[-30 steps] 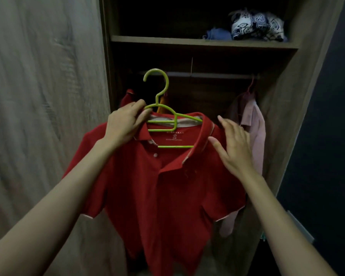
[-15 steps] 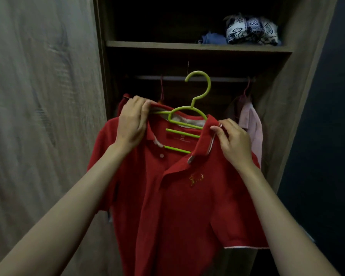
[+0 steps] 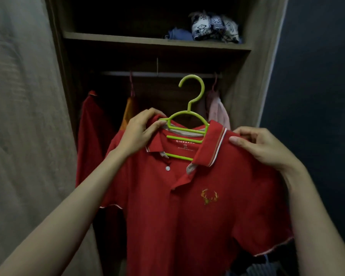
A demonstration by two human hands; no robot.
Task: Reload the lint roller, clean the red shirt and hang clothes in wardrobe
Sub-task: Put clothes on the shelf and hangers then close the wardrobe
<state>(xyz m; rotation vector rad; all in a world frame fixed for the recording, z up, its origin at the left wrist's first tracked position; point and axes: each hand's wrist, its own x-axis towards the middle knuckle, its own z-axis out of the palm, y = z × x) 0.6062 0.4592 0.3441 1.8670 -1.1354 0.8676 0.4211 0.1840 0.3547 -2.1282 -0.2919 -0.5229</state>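
Wardrobe rail [image 3: 147,74] waits beyond your fingertips [image 3: 159,123]. Your left hand [image 3: 136,134] pinches the red shirt [image 3: 187,206] and green hanger [image 3: 184,140] at one shoulder; your right hand [image 3: 261,146] pinches the other. Soft, light cloth should slip easily, so hold the stiff hanger neck above your fingers.

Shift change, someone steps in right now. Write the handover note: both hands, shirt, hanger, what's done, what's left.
Left grip: holds the shirt collar and one end of the hanger together.
Right grip: pinches the shirt's other shoulder.
Hanger sits in the neck; its hook is free, in front of the rail, not on it.
Done: shirt on hanger.
Left: hook it onto the rail. Lint roller not in view.
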